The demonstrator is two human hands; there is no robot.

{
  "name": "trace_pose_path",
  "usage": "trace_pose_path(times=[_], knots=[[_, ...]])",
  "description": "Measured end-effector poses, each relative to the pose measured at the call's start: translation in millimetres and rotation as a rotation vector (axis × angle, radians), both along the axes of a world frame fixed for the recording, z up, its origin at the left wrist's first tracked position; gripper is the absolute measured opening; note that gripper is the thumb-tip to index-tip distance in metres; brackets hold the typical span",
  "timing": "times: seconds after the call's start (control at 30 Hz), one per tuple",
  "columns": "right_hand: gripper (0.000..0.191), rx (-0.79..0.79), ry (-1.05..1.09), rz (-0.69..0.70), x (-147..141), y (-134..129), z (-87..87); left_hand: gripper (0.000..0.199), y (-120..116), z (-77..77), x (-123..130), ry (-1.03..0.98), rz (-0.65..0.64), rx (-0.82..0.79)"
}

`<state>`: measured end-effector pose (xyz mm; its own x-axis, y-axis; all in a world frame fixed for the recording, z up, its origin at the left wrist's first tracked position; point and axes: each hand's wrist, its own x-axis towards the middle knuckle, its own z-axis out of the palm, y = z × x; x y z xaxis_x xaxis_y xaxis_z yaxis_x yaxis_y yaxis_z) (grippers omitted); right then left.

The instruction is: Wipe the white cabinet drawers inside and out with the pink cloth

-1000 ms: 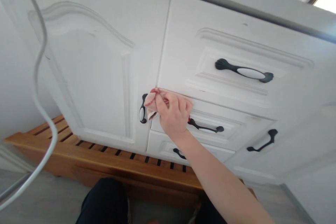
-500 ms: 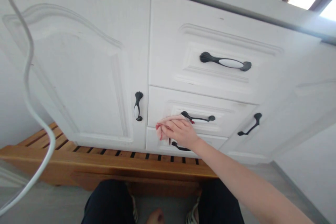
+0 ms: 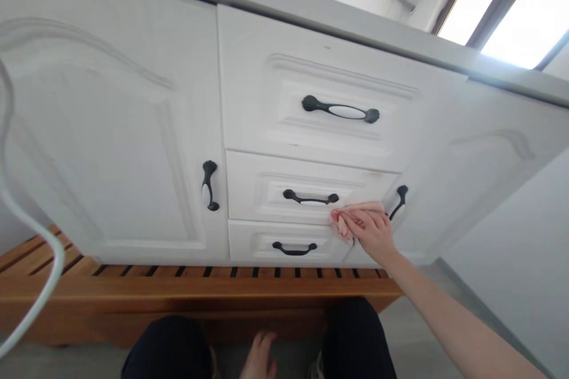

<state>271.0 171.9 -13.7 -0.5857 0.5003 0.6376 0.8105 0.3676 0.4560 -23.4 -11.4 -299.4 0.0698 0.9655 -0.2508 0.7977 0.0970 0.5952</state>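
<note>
My right hand (image 3: 373, 231) is closed on a pink cloth (image 3: 342, 225) with red on its edge. It presses the cloth against the white cabinet front, at the right end of the middle drawer (image 3: 244, 186), close to the seam with the right door. Just left of the cloth is the dark handle (image 3: 311, 199) of that drawer; the handle (image 3: 399, 201) of the right door is partly behind my hand. Low in the view, between my knees, my left hand (image 3: 259, 356) hangs with its fingers apart and nothing in them.
A slatted wooden bench (image 3: 178, 287) runs along the cabinet's foot, in front of my knees. On the left hangs a white cable (image 3: 48, 275). Above are the top drawer (image 3: 249, 95) and the countertop edge (image 3: 284, 9). A window (image 3: 511, 12) is at upper right.
My right hand has wiped the cloth rightward, from the left part of the middle drawer to its right end. More of my left hand shows. The view has shifted right and up.
</note>
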Motion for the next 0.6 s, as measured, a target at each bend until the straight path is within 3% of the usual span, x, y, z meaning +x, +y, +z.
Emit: trace_pose_path(times=[0.07,0.13,0.2,0.27,0.33,0.4,0.6], knots=[[0.038,0.024,0.097,-0.039,-1.3,-0.6,-11.8,0.059,11.0,41.1,12.1,-0.065,0.027,0.384],[0.037,0.047,0.184,-0.052,-7.0,-1.4,-25.8,0.061,30.4,88.1,25.1,-0.051,0.063,0.655],[0.04,0.034,0.238,-0.061,-12.5,-4.2,-38.2,0.062,54.7,130.1,35.7,0.033,0.012,0.816],[0.042,-0.015,0.271,-0.071,-15.6,-10.1,-46.9,0.062,78.6,159.2,42.0,0.106,-0.065,0.845],[0.045,-0.096,0.299,-0.063,-16.9,-19.4,-52.5,0.06,97.0,174.0,44.5,0.15,-0.114,0.828],[0.05,-0.192,0.352,-0.018,-18.5,-31.9,-56.7,0.058,107.6,178.2,44.9,0.18,-0.136,0.796],[0.051,-0.296,0.601,0.128,-40.5,-74.4,-66.7,0.055,107.3,183.7,50.0,0.201,-0.086,0.75]])
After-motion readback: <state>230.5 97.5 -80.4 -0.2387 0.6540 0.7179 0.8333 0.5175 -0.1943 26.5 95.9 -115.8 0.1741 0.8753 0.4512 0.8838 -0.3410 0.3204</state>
